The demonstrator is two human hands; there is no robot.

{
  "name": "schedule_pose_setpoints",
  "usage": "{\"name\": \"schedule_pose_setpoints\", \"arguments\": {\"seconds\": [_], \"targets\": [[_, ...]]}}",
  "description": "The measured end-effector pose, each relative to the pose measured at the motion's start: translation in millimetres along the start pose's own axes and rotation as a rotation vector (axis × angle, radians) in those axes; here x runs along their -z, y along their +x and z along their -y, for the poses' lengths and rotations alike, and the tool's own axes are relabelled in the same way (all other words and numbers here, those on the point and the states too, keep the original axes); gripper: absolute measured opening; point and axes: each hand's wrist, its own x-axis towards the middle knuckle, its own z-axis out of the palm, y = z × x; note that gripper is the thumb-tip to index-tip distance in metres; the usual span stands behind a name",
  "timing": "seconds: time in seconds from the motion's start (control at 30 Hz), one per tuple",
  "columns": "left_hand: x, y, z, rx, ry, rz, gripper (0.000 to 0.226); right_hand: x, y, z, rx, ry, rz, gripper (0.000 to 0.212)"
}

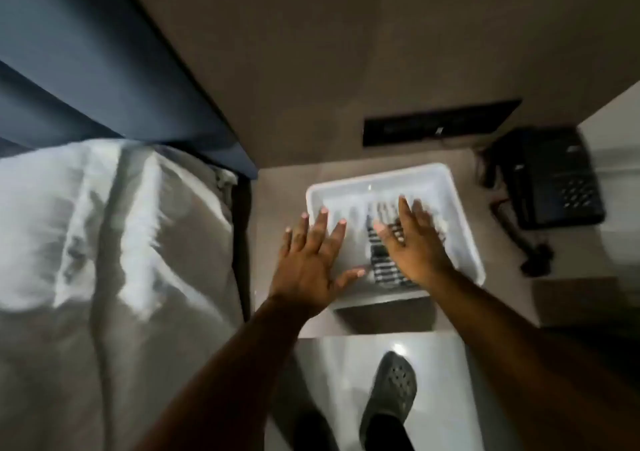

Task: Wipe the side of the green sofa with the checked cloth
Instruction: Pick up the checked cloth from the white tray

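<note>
A dark-and-white checked cloth [381, 265] lies folded in a white plastic tray [381, 173] on a bedside surface. My left hand [311, 263] hovers over the tray's left half, empty, with its fingers spread. My right hand [414, 243] is also open and covers part of the cloth; the blur hides whether it touches the fabric. No green sofa is in view.
A bed with a white duvet [104, 243] and a dark blue headboard [121, 70] fills the left. A black telephone [554, 180] with its cord sits right of the tray, below a black wall panel [440, 121]. My foot in a grey clog [391, 395] stands on glossy floor.
</note>
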Motion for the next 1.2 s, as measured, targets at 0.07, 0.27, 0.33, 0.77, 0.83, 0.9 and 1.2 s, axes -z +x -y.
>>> {"name": "schedule_pose_setpoints", "arguments": {"seconds": [0.07,0.27,0.33,0.77,0.83,0.9,1.2], "targets": [[-42.0,16.8,-2.7,-0.017,-0.02,-0.009,0.087,-29.2,26.1,-21.0,0.047,-0.128,-0.016,0.075],[-110.0,25.8,0.8,-0.061,0.134,0.001,0.088,-69.2,47.9,-56.0,0.299,-0.445,-0.183,0.08],[-111.8,26.2,0.8,-0.054,0.14,-0.018,0.089,-66.2,52.3,-54.9,0.285,-0.469,-0.172,0.081],[-118.1,27.6,1.2,-0.073,0.179,-0.074,0.093,-33.5,59.0,-51.0,0.269,0.125,-0.235,0.036],[-115.7,28.7,0.0,-0.064,0.19,-0.061,0.093,-9.9,46.1,-37.0,0.051,0.668,-0.232,0.029],[-109.9,27.5,-1.7,-0.056,0.195,-0.03,0.092,17.4,25.6,-26.9,-0.076,1.222,-0.281,0.026],[-48.2,7.5,-76.1,-0.368,0.224,0.023,0.087,136.3,-164.7,-40.9,0.057,1.827,-0.665,0.03]]}}
